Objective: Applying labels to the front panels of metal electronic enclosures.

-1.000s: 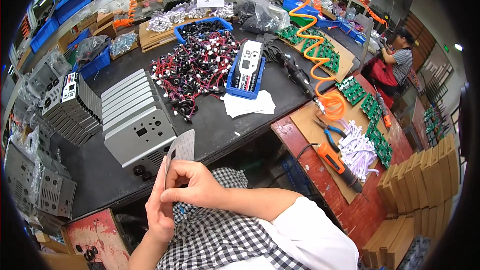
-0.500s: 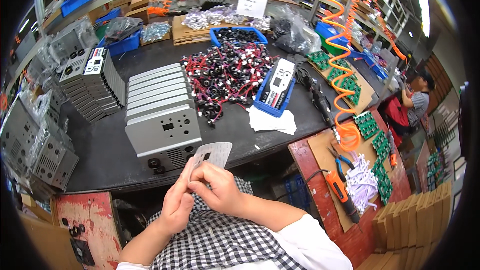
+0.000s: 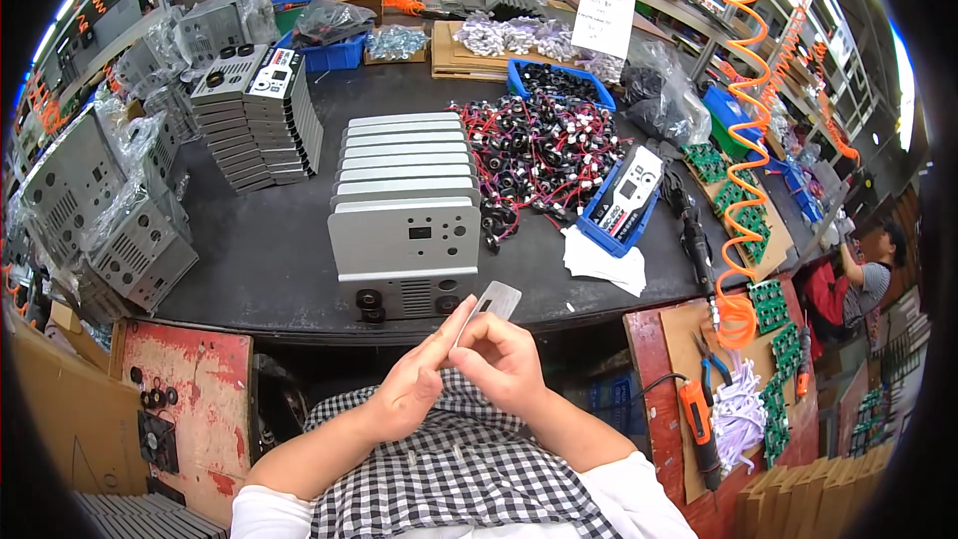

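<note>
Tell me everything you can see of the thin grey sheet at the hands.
The thin grey sheet has a rounded upper corner and a dark slot-like patch partly covered by the hands; its material is unclear. It is tilted, its visible end pointing up and right, near the front edge of the dark bench. Its lower part is hidden. The left hand lies flat along its left side; the right hand, curled, grips it from the right.
</note>
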Available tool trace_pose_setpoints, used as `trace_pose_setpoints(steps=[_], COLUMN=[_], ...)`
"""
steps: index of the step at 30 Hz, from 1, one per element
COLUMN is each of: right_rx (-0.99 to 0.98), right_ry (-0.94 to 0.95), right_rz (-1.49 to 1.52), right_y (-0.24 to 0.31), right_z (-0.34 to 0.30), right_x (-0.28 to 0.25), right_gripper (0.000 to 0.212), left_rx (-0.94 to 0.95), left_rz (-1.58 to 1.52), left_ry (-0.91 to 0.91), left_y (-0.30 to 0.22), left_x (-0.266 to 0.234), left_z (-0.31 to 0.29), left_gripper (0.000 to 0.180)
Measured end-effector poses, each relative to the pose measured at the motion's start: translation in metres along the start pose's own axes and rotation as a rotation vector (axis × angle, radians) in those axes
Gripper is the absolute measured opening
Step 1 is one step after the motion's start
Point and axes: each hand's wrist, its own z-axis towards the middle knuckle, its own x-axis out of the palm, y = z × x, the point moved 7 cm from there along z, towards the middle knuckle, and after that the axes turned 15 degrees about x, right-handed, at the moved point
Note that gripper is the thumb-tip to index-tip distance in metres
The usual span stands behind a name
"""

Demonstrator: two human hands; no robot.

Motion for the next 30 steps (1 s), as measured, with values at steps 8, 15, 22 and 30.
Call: trace_pose_setpoints(steps=[8,15,22,30], right_rx=[-0.113,-0.125,-0.065,-0.502], right_ry=[-0.153,-0.06,-0.06,-0.39], right_rz=[-0.37,-0.15,-0.075,-0.59], right_y=[0.014,-0.003,0.003,0.027], right_z=[-0.003,-0.01,-0.006,-0.008], right_x=[0.002,0.004,-0.004,-0.049], right_gripper=[0.006,0.006,0.043,0.018], left_rx=[0.035,-0.063,0.398,0.063], left_rz=[0.012,-0.26,0.607,-0.269], left_ry=[-0.072,-0.599,-0.342,-0.803], left_y=[0.004,0.023,-0.027,0.017], left_x=[-0.005,-0.036,-0.018,-0.063], left_z=[-0.006,-0.019,0.004,-0.018], left_gripper=[0.061,0.02,0.006,0.015])
